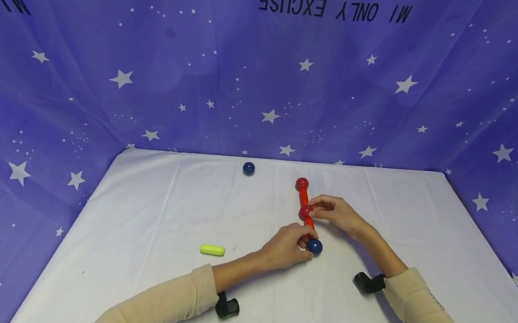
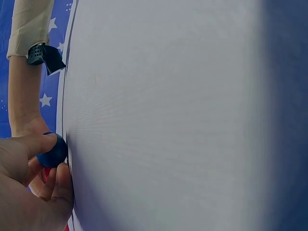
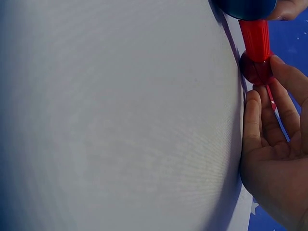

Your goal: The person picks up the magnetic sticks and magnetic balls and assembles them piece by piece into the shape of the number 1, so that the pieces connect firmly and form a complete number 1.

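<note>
A straight chain of toy balls and rods lies on the white table. At its far end is a red ball (image 1: 301,184), then a red rod (image 1: 304,197), a second red ball (image 1: 305,212), another red rod (image 3: 256,41) and a blue ball (image 1: 314,247). My left hand (image 1: 287,246) pinches the blue ball between thumb and fingers, which partly cover the near rod. With thumb and fingertips, my right hand (image 1: 339,215) grips the middle red ball. In the left wrist view, the blue ball (image 2: 54,150) shows under the thumb.
A loose blue ball (image 1: 249,169) sits near the table's back edge. To the left of my left hand lies a short yellow-green rod (image 1: 212,250). A purple star-patterned curtain (image 1: 230,75) hangs behind the white-covered table (image 1: 166,199). Black mounts are on both wrists.
</note>
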{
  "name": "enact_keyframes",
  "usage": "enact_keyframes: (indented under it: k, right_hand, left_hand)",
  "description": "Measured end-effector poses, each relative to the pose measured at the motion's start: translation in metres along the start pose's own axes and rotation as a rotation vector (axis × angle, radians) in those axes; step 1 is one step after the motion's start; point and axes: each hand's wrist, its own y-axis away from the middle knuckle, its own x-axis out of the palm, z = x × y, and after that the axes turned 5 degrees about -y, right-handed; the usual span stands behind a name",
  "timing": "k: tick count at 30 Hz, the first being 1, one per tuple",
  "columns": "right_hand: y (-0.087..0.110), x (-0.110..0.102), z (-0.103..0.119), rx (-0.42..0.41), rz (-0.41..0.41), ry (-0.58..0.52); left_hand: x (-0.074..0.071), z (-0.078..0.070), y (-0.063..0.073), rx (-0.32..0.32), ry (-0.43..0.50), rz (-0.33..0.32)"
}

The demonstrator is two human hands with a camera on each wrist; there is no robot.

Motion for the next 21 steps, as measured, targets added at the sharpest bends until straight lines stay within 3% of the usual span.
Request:
enact_keyframes:
  k: [21]
  right_hand:
    - [0.0001, 0.0008, 0.0011, 0.012, -0.003, 0.0]
  left_hand:
    - [-0.001, -0.0015, 0.0022, 0.011, 0.004, -0.009]
